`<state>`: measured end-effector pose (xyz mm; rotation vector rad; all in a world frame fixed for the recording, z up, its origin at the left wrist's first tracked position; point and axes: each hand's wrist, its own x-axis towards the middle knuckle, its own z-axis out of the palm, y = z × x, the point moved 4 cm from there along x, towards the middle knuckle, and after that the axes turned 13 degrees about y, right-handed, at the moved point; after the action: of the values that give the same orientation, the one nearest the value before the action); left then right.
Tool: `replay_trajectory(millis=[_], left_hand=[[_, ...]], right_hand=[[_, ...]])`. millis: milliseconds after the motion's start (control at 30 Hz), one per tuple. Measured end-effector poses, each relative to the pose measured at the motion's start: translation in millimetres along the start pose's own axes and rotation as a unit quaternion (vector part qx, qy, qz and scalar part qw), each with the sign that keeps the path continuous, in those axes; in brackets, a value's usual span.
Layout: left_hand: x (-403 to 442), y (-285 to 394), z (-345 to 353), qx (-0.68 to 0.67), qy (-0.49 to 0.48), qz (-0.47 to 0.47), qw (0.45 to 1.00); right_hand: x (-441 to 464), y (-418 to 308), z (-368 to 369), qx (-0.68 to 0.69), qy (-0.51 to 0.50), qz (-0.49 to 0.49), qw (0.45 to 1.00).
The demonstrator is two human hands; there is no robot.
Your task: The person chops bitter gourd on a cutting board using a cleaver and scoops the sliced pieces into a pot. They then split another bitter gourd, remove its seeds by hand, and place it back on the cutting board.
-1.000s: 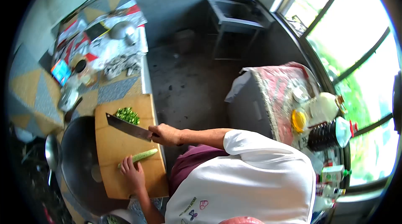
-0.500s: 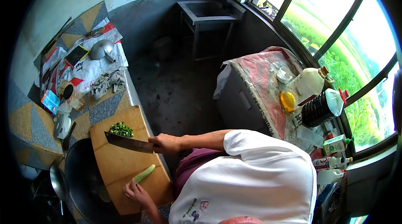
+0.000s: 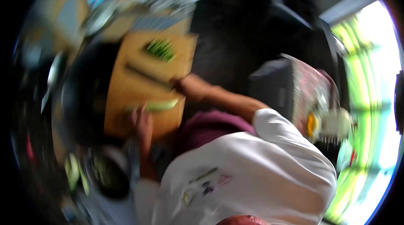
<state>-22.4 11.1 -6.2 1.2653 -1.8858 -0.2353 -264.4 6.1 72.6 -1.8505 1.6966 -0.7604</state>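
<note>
The view is smeared by motion. My right hand (image 3: pixel 191 87) grips the handle of a cleaver (image 3: pixel 147 73), whose blade extends over the wooden cutting board (image 3: pixel 120 99). On the near part of the board lies a peeled, pale green cucumber (image 3: pixel 162 105). The fingers of my left hand (image 3: pixel 142 122) are closed around the cucumber's left end. Beyond the blade, a small pile of chopped green pieces (image 3: pixel 160 49) sits on the far part of the board. Blade and cucumber are apart.
A dark wok (image 3: pixel 84 99) adjoins the board's left side. Nearer on the left are a dark bowl (image 3: pixel 109 176) and several pale green vegetables (image 3: pixel 73 171). Bottles, including a pale jug (image 3: pixel 336 123), stand on the right counter by the window.
The camera has swung, so the board appears higher and the bowl and vegetables at lower left have come into view. My right hand keeps the cleaver; my left hand stays at the cucumber.
</note>
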Motion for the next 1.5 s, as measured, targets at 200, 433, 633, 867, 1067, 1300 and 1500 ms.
replay_trajectory(millis=[200, 433, 633, 867, 1067, 1300, 1500], left_hand=[[41, 13, 12, -0.020, 0.106, 0.060, 0.992], [38, 5, 7, -0.050, 0.127, 0.007, 0.991], [41, 5, 5, -0.041, 0.127, 0.028, 0.991], [43, 4, 6, -0.024, 0.119, 0.019, 0.992], [46, 3, 10, -0.010, 0.115, 0.028, 0.993], [45, 1, 17, -0.006, 0.094, -0.006, 0.996], [46, 1, 17, 0.003, 0.088, -0.008, 0.996]], right_hand=[[7, 5, -13, 0.063, 0.021, 0.062, 0.996], [19, -34, 5, 0.002, -0.066, -0.037, 0.997], [27, -40, 7, -0.063, -0.109, -0.091, 0.988], [31, -47, 10, -0.132, -0.154, -0.099, 0.974], [30, -58, 18, -0.182, -0.208, -0.082, 0.958], [58, -49, 8, -0.091, -0.260, -0.039, 0.960], [70, -41, 13, -0.077, -0.289, -0.056, 0.953]])
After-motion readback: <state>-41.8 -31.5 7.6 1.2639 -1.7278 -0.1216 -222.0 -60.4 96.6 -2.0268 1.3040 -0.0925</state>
